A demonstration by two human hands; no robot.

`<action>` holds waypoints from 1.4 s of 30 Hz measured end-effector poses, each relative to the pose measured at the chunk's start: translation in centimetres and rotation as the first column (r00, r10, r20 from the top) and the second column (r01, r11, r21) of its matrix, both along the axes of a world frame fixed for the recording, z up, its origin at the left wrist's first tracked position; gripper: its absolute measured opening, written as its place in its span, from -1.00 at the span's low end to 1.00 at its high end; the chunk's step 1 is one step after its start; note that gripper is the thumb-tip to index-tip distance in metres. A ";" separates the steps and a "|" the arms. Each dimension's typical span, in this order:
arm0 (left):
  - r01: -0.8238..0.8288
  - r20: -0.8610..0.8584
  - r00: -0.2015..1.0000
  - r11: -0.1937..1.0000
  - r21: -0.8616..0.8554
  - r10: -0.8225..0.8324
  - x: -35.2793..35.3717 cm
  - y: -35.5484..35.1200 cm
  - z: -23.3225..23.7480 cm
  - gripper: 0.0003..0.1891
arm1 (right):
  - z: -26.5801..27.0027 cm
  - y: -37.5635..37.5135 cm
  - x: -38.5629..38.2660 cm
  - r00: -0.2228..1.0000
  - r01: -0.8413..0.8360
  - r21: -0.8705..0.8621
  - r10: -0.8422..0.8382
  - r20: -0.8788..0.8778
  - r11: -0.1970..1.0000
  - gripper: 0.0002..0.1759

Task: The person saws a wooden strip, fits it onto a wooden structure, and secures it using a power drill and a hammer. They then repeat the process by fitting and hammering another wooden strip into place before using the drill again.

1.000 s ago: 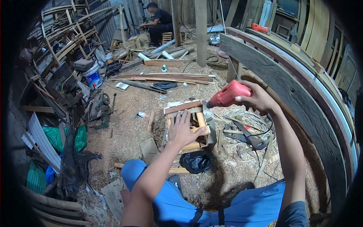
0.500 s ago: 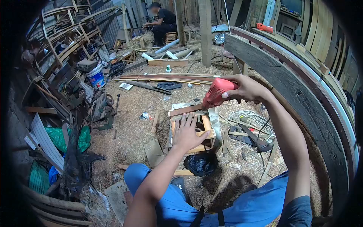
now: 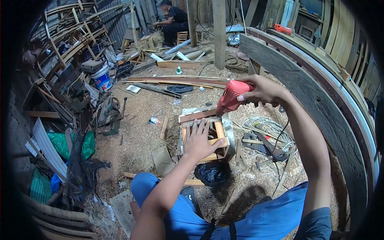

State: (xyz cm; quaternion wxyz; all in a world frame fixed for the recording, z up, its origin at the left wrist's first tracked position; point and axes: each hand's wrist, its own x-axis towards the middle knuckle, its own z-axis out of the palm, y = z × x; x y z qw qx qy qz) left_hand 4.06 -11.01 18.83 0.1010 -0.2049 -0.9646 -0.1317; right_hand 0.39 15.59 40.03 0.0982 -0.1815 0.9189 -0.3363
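My right hand (image 3: 266, 90) is wrapped around a red power drill (image 3: 233, 96), tilted nose-down. Its tip meets the far right corner of a small wooden frame (image 3: 219, 130); the exact contact point is too small to make out. Across the far side of that frame runs a reddish-brown wood strip (image 3: 194, 116). My left hand (image 3: 198, 145) lies flat on the frame, fingers spread and pointing away from me, just left of the drill tip. Part of the frame is hidden beneath it.
A black plastic-lined bowl (image 3: 213, 173) stands right before my knees. Coiled pale cable (image 3: 266, 130) and a dark hand plane (image 3: 256, 146) lie to the right. A long grey plank (image 3: 304, 80) borders the right side. Another person (image 3: 176, 22) sits at the back.
The camera view has shifted slightly. The drill stays at the frame's far right corner, and my left hand keeps pressing on the frame.
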 end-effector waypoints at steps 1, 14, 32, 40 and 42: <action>-0.001 -0.008 1.000 1.000 -0.009 0.001 0.0 0.0 0.0 0.06 | 0.4 -0.2 0.2 1.000 0.003 0.011 -0.003 -0.001 1.000 -0.25; 0.008 -0.014 1.000 1.000 -0.003 -0.008 0.0 0.2 -0.1 0.05 | 2.0 -1.7 -1.2 0.999 -0.028 0.170 0.025 0.021 0.985 -0.18; 0.017 -0.032 0.999 1.000 0.014 -0.016 -0.2 0.1 -0.3 0.02 | 4.6 -6.8 -4.3 0.999 -0.037 0.458 0.021 0.038 0.888 -0.19; 0.019 0.018 1.000 0.999 0.027 -0.020 -0.2 -0.2 0.0 0.08 | 4.6 -9.4 -5.0 0.998 -0.069 0.566 0.055 0.042 0.822 -0.21; 0.018 0.018 1.000 0.999 0.030 -0.018 -0.2 -0.2 0.0 0.07 | 3.8 -9.0 -6.0 0.997 -0.074 0.557 0.070 0.028 0.827 -0.21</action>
